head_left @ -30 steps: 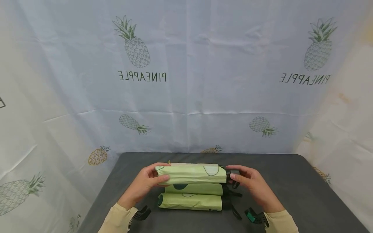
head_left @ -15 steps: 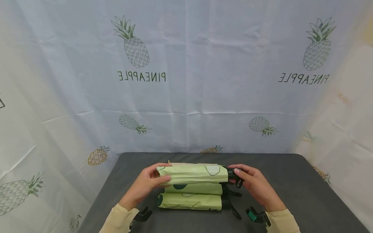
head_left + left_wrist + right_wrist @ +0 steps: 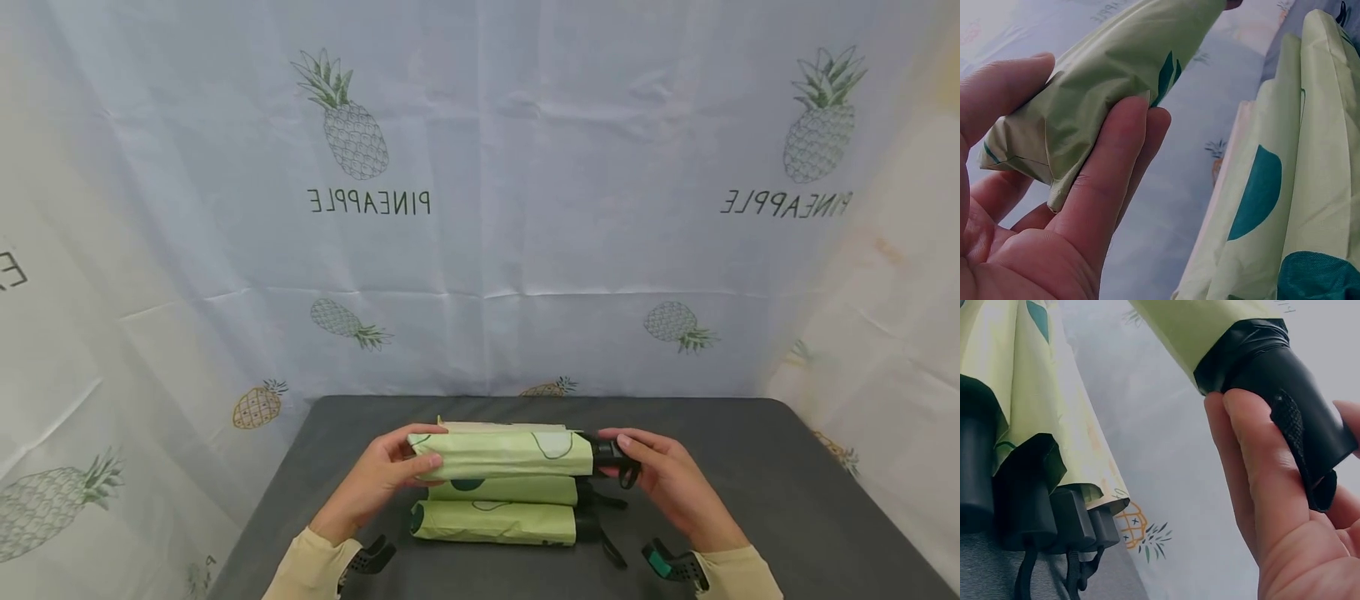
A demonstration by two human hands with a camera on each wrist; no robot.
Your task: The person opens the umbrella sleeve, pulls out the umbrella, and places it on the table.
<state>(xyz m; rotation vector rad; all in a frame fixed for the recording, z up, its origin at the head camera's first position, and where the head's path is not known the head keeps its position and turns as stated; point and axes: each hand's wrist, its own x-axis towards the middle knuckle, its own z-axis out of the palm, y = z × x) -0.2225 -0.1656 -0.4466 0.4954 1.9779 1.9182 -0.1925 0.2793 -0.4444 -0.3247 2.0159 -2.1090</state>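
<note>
A folded umbrella [image 3: 491, 455] in a light green sleeve is held level above other umbrellas. My left hand [image 3: 378, 468] grips its sleeve end, thumb in front and fingers behind; in the left wrist view, the fingers [image 3: 1107, 156] curve around the crumpled fabric. With my right hand [image 3: 666, 471] I hold the black handle [image 3: 1294, 394], from which a short wrist strap [image 3: 1294, 444] hangs beside the fingers. Below lie a green umbrella [image 3: 491, 523] at the front and another [image 3: 517, 491] behind it, their black handles pointing right.
A pale, peach-toned umbrella [image 3: 502, 427] shows behind the held one. Several black handles [image 3: 1025, 515] with straps line up in the right wrist view. Everything rests on a dark grey table [image 3: 360, 417], enclosed by a pineapple-print curtain [image 3: 480, 208].
The held umbrella has shifted slightly right with both hands. My right fingers have moved outward along the handle, so more of it and its strap shows. The umbrellas below stay put.
</note>
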